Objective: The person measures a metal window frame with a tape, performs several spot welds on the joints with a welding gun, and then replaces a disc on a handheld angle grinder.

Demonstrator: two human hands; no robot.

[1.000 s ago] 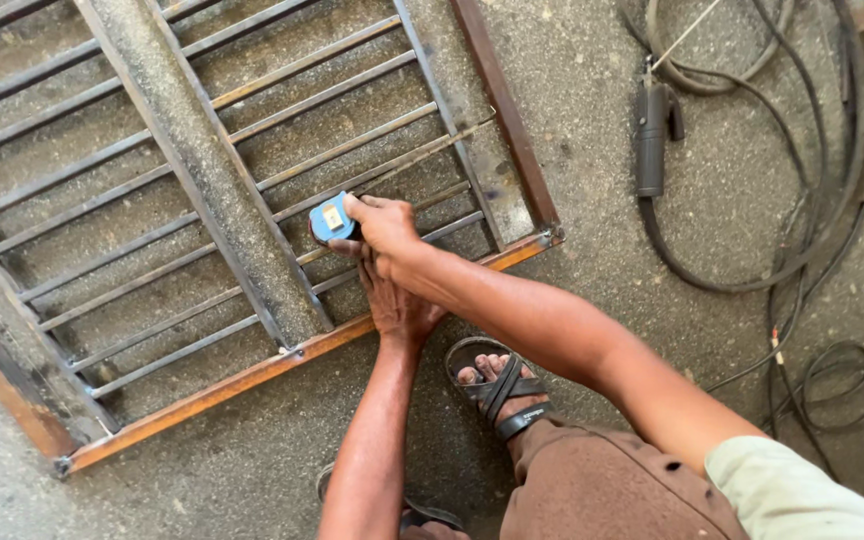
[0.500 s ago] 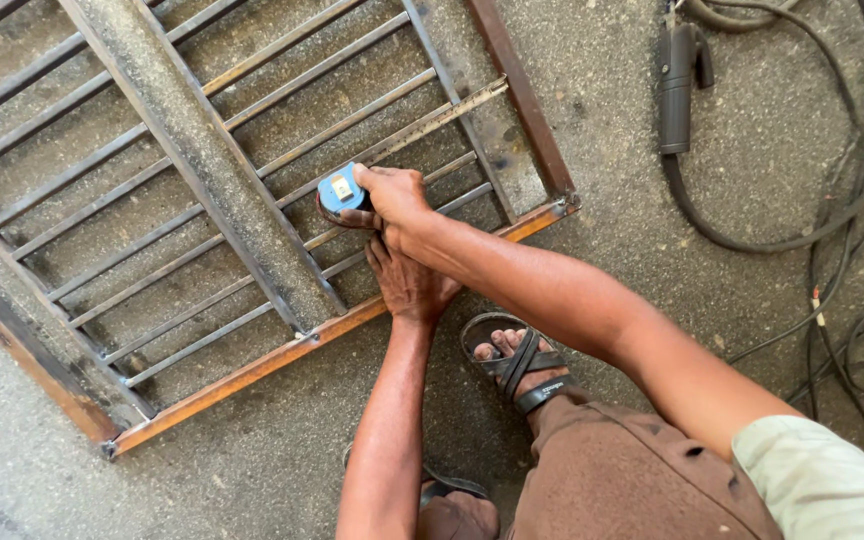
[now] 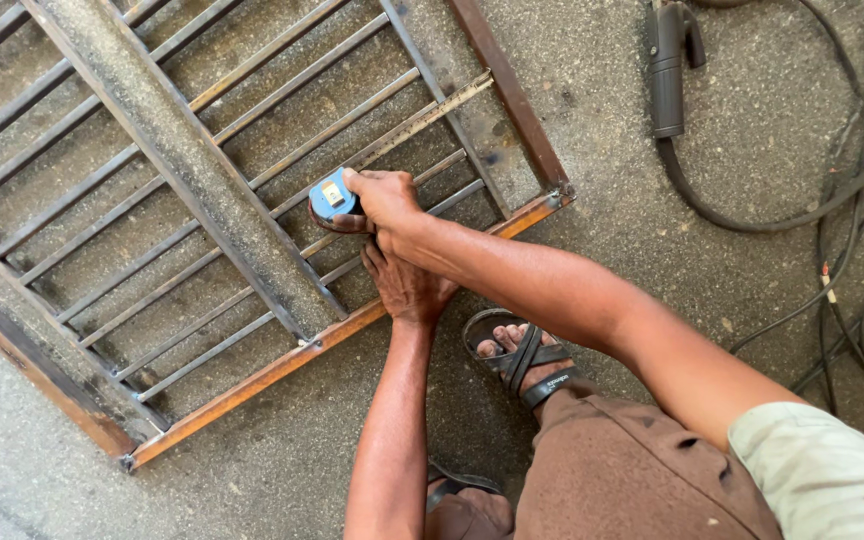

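Mid-frame, the right hand (image 3: 384, 203) clamps a blue tape measure (image 3: 331, 195), its blade stretched toward the upper right across the metal grille (image 3: 182, 150). The left hand (image 3: 404, 285) seems pressed flat on a bar, holding nothing.

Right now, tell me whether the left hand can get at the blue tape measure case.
Probably yes. The left hand rests on the metal grille just below the blue tape measure case, which the right hand holds; only that hand's fingers lie partly between them.
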